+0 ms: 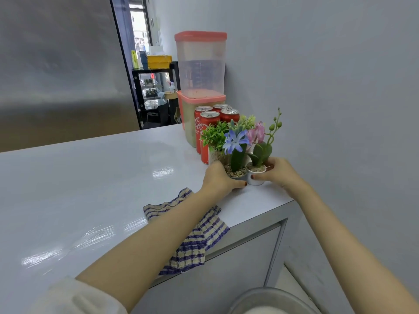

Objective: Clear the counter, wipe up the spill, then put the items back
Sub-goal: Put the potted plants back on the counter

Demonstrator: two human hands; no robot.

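Both hands were on the small flower pots at the right end of the counter (90,177), close to the wall (340,87). The left hand (217,177) curled round the blue-flower pot (237,174), thumb across the front, fingers hidden behind. The right hand (280,173) wrapped the pink-flower pot (256,179) the same way, thumb tip on its white side. The 2 pots touched and seemed to sit on the top, so the grip looked more like sliding or setting them as a pair than a lift, prob. to keep them tight w/ the rest. A third pot (215,155), green leaves in a clear cup, stood just behind the left hand. Red cans (207,132) came next, then 2 stacked pink-lidded tubs (200,64) at the back. Everything was bunched at one end, off the wide part of the top.

Both held pots stood upright, long axis vertical. The pink flower's budded stem arched up and right, toward the wall.

The checked cloth (197,241) lay under the left forearm, its length running diagonally over the front edge, w/ no hand on it. No spill showed, so I can't tell if the pots were going out or coming back.
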